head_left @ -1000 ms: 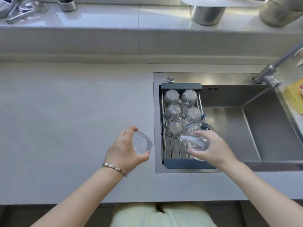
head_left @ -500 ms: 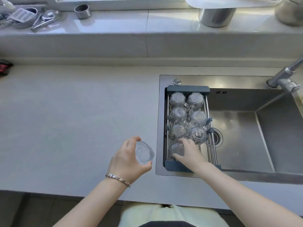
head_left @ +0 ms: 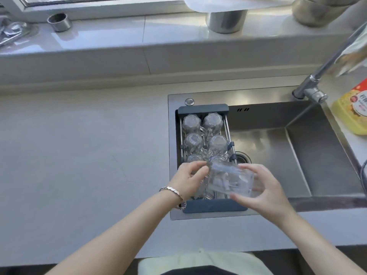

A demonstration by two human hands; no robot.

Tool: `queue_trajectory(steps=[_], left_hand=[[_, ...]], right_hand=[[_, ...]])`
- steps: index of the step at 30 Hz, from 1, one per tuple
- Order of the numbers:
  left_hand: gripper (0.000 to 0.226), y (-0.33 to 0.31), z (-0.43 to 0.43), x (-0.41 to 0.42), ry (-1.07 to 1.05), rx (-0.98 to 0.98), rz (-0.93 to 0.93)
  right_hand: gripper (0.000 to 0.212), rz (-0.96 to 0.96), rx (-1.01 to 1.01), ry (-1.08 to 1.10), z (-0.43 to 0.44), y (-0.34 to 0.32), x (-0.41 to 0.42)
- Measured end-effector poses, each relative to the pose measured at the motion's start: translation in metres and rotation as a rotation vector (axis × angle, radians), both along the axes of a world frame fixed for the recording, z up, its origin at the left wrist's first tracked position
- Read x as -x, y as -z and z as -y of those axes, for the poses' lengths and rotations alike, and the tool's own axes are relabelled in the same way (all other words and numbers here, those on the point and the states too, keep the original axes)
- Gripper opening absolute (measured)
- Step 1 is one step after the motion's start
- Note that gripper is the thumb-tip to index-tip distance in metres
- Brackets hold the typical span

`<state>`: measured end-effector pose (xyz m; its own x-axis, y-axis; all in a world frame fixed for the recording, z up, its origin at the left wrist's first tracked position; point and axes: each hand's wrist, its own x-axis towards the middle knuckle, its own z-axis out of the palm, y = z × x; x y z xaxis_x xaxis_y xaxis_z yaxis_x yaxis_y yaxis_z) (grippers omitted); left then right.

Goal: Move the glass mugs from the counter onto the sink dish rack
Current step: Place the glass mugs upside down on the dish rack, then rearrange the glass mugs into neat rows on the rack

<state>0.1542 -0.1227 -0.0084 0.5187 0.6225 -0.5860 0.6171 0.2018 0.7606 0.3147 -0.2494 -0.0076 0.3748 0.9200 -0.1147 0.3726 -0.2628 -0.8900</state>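
A clear glass mug [head_left: 232,180] lies on its side in the air over the near end of the dish rack [head_left: 202,111]. My left hand [head_left: 187,180] grips its left end with thumb and fingers. My right hand [head_left: 267,192] wraps its right end. The rack has dark end bars and metal rods and sits across the left part of the sink [head_left: 297,155]. Several glass mugs [head_left: 213,122] stand upside down on it in two columns. Another mug [head_left: 202,192] on the near left is partly hidden under my left hand.
A faucet [head_left: 311,92] reaches in from the right, beside a yellow bottle [head_left: 353,112] on the sink's right ledge. The drain [head_left: 241,158] lies just right of the rack. Metal cups [head_left: 59,22] and a pot [head_left: 226,20] stand on the windowsill. Grey counter [head_left: 79,155] spreads left.
My right hand left its mug on the rack's near left. My left hand carried its mug from over the counter to the rack, and my right hand now grips it too.
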Motion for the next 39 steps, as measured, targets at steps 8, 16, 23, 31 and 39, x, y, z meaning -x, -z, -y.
queue_trajectory(steps=[8,16,23,31,39], left_hand=[[0.052,0.065,-0.002,-0.002,0.929,-0.633,-0.592],[0.053,0.076,-0.008,0.0,0.94,-0.657,-0.543],[0.05,0.081,-0.012,0.005,0.891,-0.594,-0.497],[0.021,0.056,-0.084,-0.018,0.436,-0.927,-0.114],[0.057,0.061,-0.176,-0.082,0.682,-0.924,-0.49]], right_hand=[[0.05,0.581,0.295,-0.423,-0.024,0.028,-0.014],[0.054,0.796,0.363,-0.649,-0.046,0.061,-0.005],[0.055,0.542,0.51,-0.636,-0.045,0.071,-0.012],[0.029,0.331,0.366,-0.263,-0.128,0.026,-0.054],[0.06,1.03,0.379,-0.824,-0.236,0.067,-0.09]])
